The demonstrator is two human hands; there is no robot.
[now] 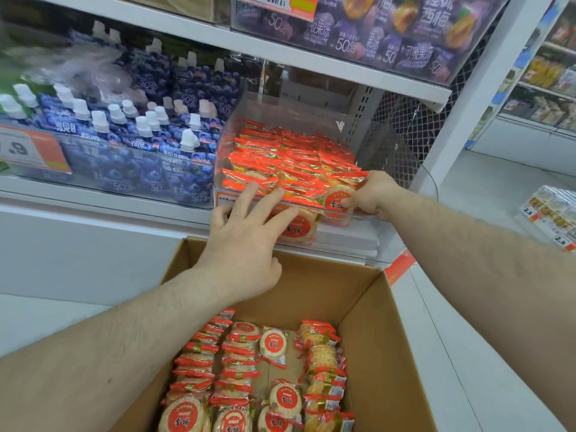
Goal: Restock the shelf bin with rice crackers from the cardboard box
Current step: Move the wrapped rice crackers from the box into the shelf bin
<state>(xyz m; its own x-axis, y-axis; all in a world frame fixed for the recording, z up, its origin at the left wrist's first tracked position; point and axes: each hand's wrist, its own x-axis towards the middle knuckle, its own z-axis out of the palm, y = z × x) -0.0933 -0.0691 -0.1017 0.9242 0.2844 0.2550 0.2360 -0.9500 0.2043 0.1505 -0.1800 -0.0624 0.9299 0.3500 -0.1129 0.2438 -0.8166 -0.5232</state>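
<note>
Your left hand [246,241] is reaching up over the cardboard box [367,307] with its fingers spread and fairly straight, the fingertips resting on the front row of rice cracker packets [290,163] at the lip of the clear shelf bin [311,107]; it presses or steadies them and does not seem to be curled round any one packet. Your right hand [371,194] is at the bin's front right corner, its fingers and thumb pinching a round rice cracker packet with a red label [335,199] that stands on edge against the clear front wall. By the look of it you are seating this packet into the front row and squaring up its neighbours. The bin is already well stocked: red-wrapped packets lie in rows from the back to the front, piled near the level of the front lip, though the tall clear walls leave room above them. The box below is far from empty; several upright rows of packets stand in it, with a bare patch of cardboard floor showing between the middle rows where some have been taken. So the job reads as roughly past the middle, with a good share still to move. Blue spouted jelly pouches [131,132] fill the neighbouring bin to the left.
</note>
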